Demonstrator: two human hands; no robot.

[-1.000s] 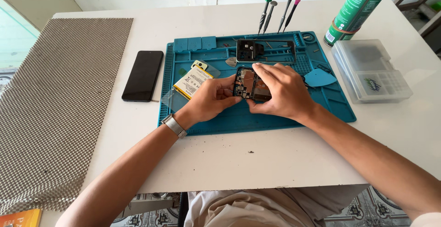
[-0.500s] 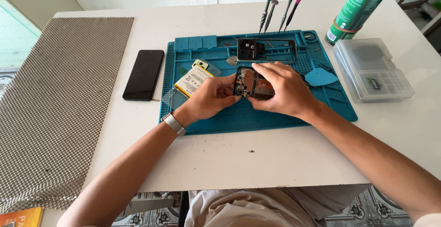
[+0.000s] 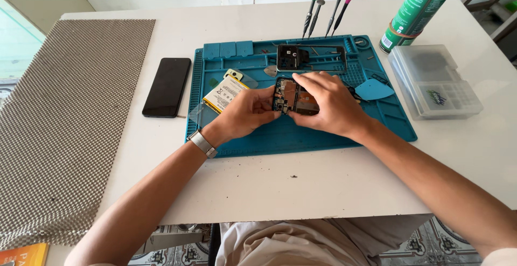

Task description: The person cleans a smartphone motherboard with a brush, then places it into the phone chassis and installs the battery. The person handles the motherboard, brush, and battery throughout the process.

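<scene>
Over the middle of the blue work mat (image 3: pixel 253 137) we hold the opened phone body (image 3: pixel 293 96) between both hands, long axis running left to right, left hand (image 3: pixel 245 112) pinching its left end, right hand (image 3: pixel 328 102) curled over its right half.

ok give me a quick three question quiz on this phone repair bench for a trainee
1. True or false: both hands grip the opened phone over the blue mat.
2. Which thing lies on the white table left of the mat? A) green can B) black phone C) clear box
3. How many screwdrivers stand at the mat's far edge?

Key:
1. True: left hand and right hand both hold it.
2. B: the black phone.
3. Four.
</scene>
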